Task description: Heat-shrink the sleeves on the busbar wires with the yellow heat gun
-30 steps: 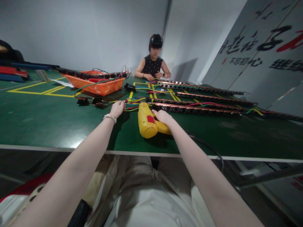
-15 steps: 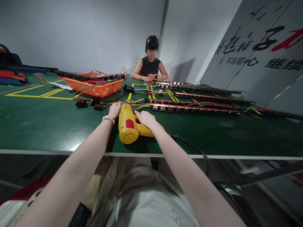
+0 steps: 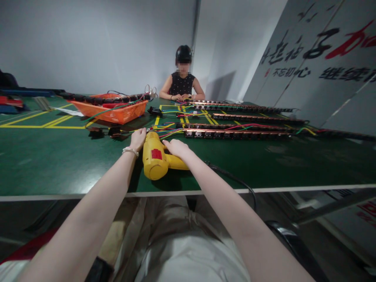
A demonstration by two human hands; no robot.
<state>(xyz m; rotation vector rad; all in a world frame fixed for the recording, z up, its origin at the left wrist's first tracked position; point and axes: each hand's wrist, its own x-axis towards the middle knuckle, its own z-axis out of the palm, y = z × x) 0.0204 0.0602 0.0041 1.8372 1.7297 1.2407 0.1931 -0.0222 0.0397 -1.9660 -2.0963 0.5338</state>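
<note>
A yellow heat gun with a red label lies on the green table, its nozzle facing away from me. My right hand is closed round its handle, which points right. Beside the nozzle, my left hand is closed on thin coloured wires; its fingertips are mostly hidden. These wires run right to long dark strips with copper-coloured edges. To the left of my left hand, small black parts lie on the wires.
An orange basket holding dark strips and wires stands at the back left. Across the table sits a person, hands on the tabletop. The heat gun's black cord trails over the white front edge. Further strips lie on the right.
The whole view has shifted slightly, so most things appear a little further left. Both hands keep their hold beside and on the heat gun. Across the table, the person's hands have moved slightly.
</note>
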